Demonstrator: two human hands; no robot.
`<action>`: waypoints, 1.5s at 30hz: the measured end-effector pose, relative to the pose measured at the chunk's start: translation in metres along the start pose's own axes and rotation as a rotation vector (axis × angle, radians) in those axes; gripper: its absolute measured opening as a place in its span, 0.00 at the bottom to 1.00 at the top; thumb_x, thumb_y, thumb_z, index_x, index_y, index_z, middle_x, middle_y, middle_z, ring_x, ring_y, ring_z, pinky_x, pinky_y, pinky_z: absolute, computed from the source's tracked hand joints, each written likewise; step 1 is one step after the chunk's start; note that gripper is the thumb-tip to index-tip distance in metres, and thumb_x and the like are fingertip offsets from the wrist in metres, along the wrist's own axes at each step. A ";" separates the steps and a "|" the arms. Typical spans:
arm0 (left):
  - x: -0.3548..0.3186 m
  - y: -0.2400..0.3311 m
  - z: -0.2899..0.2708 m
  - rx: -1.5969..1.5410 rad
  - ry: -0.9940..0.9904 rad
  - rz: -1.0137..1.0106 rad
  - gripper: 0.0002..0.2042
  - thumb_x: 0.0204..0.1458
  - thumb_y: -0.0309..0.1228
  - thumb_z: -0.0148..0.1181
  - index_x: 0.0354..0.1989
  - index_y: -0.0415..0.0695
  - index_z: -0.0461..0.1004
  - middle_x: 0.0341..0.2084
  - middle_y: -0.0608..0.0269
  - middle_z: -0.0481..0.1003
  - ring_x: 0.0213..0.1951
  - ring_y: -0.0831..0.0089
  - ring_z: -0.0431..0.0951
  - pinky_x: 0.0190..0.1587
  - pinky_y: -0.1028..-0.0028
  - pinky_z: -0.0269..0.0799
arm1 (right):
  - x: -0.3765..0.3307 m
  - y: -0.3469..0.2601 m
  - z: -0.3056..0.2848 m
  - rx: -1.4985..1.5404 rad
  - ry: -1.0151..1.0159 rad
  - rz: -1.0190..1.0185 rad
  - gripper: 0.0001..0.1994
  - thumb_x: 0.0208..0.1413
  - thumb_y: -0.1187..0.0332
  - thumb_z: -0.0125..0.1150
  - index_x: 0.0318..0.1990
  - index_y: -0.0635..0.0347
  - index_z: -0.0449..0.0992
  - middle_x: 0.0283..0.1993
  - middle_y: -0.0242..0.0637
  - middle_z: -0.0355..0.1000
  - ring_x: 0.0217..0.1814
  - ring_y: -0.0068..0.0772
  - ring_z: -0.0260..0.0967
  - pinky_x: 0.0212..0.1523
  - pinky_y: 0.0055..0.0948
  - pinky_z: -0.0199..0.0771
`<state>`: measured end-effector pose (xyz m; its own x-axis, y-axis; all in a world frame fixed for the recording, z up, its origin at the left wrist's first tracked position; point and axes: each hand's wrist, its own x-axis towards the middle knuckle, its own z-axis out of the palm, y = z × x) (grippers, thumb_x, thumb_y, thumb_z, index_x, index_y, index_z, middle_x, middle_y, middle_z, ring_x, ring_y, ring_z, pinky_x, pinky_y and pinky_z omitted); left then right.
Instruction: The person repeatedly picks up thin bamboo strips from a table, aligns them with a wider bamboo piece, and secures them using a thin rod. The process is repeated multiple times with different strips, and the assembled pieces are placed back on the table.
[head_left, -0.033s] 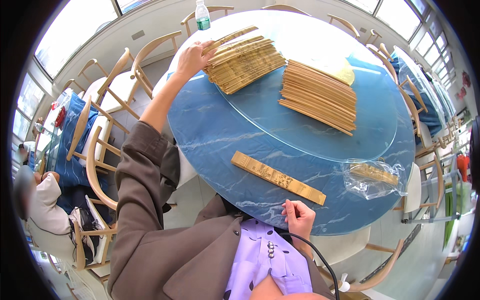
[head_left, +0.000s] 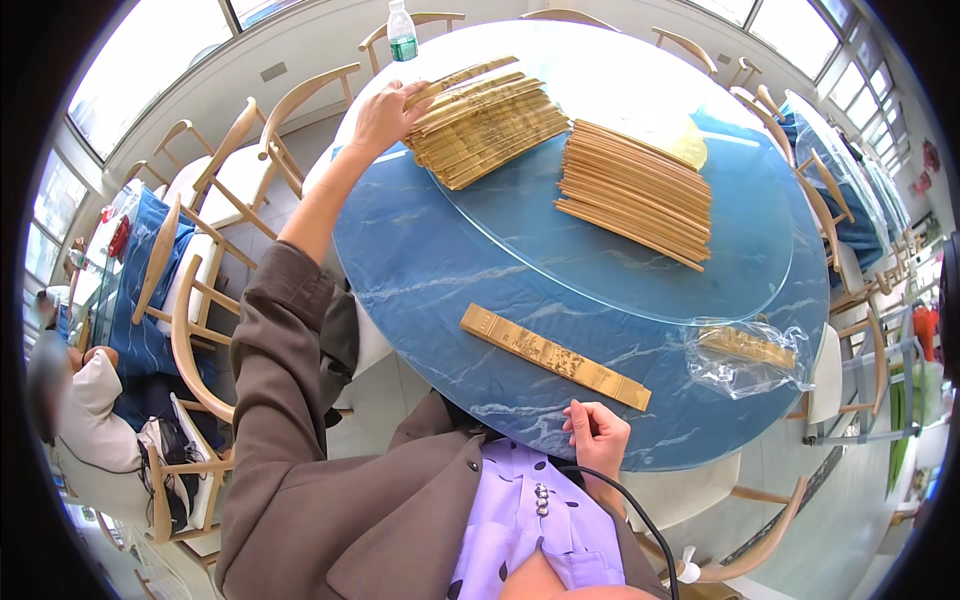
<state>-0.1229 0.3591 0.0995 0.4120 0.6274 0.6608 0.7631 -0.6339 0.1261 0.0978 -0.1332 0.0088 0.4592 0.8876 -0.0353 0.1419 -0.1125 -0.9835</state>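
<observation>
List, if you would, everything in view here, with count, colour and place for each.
round table: one, blue marbled top, centre
glass turntable: one, clear, on the table's far half
stacks of flat strips: two, tan; one far left on the turntable, one right of it
single long strip: one, gold, on the near table edge
clear plastic bag: one, gold strip inside, near right
water bottle: one, clear with green label, far edge
wooden chairs: several, pale, around the table
seated person: one, far left
left hand: touching the far left stack
right hand: loosely curled, empty, at the near table edge
</observation>
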 end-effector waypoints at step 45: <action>-0.242 0.303 -0.030 -0.409 -0.194 0.616 0.26 0.51 0.40 0.67 0.57 0.44 0.71 0.52 0.58 0.69 0.57 0.61 0.67 0.60 0.60 0.66 | 0.248 -0.033 -0.068 -1.039 0.077 -0.898 0.08 0.56 0.65 0.66 0.40 0.58 0.81 0.41 0.36 0.77 0.49 0.41 0.73 0.48 0.37 0.74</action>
<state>-0.0061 0.0021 0.0000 0.8122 0.1500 0.5637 0.1370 -0.9884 0.0656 0.2661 0.0600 0.0445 -0.0959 0.8096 0.5790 0.9820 0.1721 -0.0780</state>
